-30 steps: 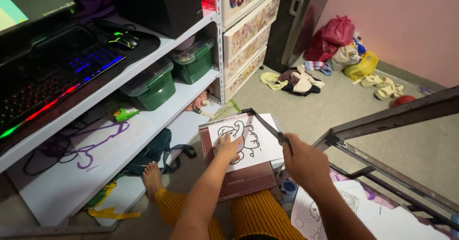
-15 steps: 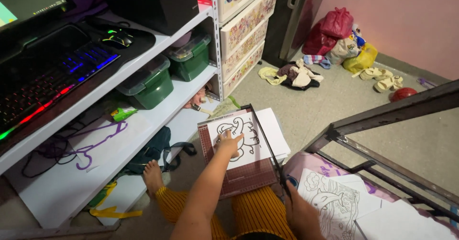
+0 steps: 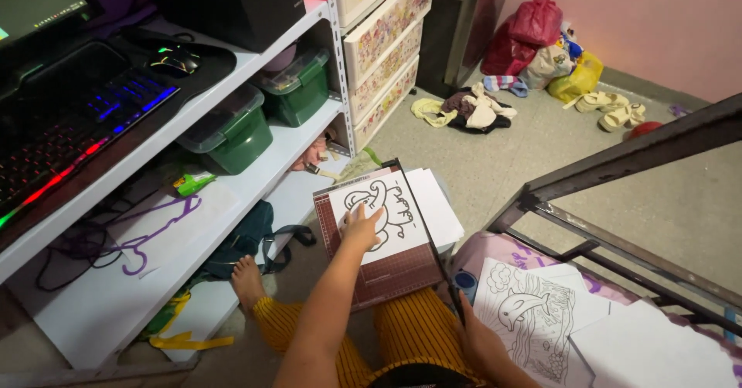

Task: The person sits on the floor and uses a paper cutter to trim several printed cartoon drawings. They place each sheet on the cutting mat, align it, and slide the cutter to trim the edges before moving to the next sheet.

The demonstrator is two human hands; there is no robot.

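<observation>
Paper [image 3: 390,218] with a black outline drawing of an elephant lies on a dark red cutting board [image 3: 386,268] that rests tilted across the person's lap, over legs in yellow ribbed trousers [image 3: 417,334]. The left hand [image 3: 363,229] lies flat on this sheet, its fingers spread open and pressing down rather than gripping. A thin black rail [image 3: 421,218] runs along the board's right edge, and more blank white sheets [image 3: 440,206] stick out from under the drawing on that side. The right hand [image 3: 479,342] rests low at the lower left corner of a second sheet, a dolphin drawing [image 3: 533,311], which lies on a patterned bed surface to the right; whether its fingers are closed on the sheet I cannot tell. A blue-capped item [image 3: 465,284] sits between the board and the dolphin drawing. To the left, a white shelf [image 3: 255,171] carries green lidded boxes [image 3: 232,129], with a lit keyboard [image 3: 77,125] on the level above it. Clothes and bags [image 3: 541,48] lie on the floor by the far wall.
</observation>
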